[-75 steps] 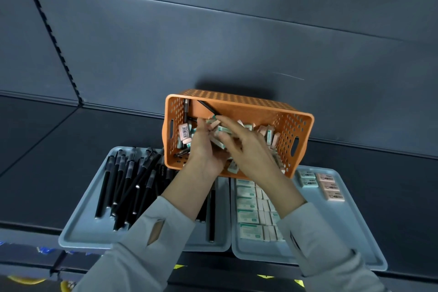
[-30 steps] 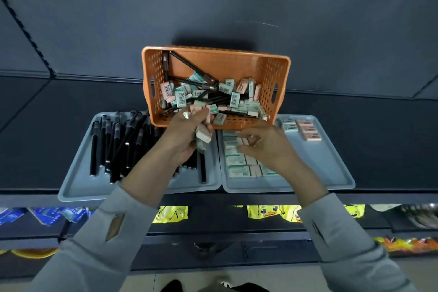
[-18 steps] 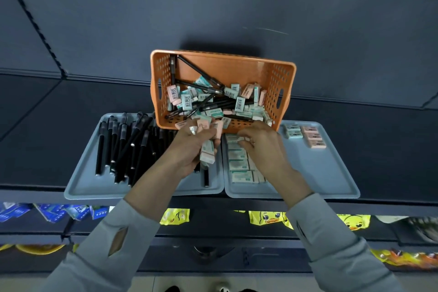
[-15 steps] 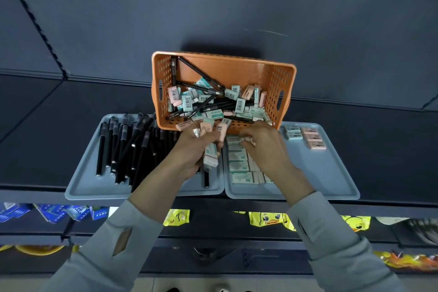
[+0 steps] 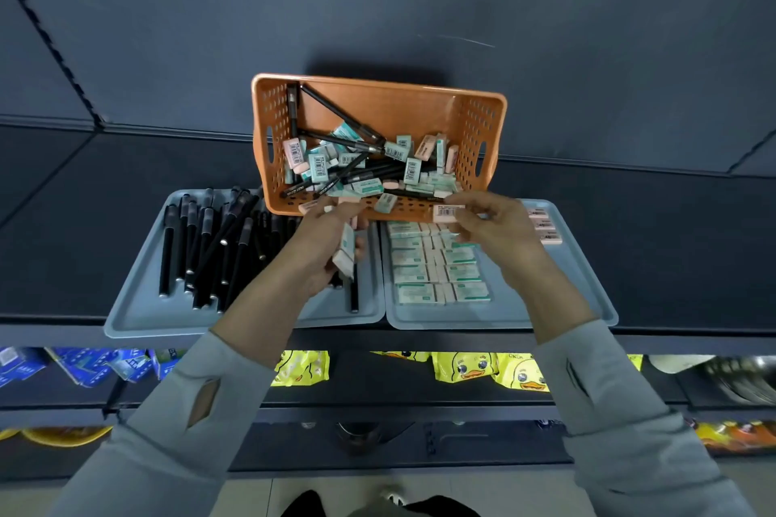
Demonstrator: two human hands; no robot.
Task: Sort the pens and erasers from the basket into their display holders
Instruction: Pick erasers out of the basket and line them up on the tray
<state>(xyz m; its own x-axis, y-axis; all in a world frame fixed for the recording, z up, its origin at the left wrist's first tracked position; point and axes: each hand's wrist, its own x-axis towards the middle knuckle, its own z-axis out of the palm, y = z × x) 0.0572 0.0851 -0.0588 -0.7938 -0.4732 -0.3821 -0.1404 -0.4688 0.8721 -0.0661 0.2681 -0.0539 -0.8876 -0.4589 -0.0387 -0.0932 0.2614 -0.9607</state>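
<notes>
Pens (image 5: 292, 109) and erasers (image 5: 319, 166) lie jumbled together in an orange basket (image 5: 403, 109) that appears tipped toward the viewer at the back of a dark shelf, just behind two grey-blue trays set side by side. The sorting looks roughly half done. The left tray (image 5: 138, 306) holds a loose pile of black pens (image 5: 201, 248). The right tray (image 5: 588, 290) holds neat rows of green erasers (image 5: 420, 271), with a short stack of pink erasers (image 5: 546, 225) near its far right corner. A good heap of both kinds is left in the basket: many erasers and several pens. The left hand (image 5: 315, 248) hovers over the right end of the left tray, its fingers curled around a small bunch of erasers (image 5: 346, 254). The right hand (image 5: 499, 235) pinches a single pink eraser (image 5: 448, 213) between thumb and fingertips, just in front of the basket's near wall and above the right tray. How many erasers the left hand holds cannot be counted. Both hands cover the basket's near edge and part of each tray, so whether the basket rests on the trays is unclear. Whatever lies under the heap is hidden, and the label print is too small to read. Below, a lower shelf with yellow duck packets (image 5: 466, 367) is partly blocked by the sleeves.
</notes>
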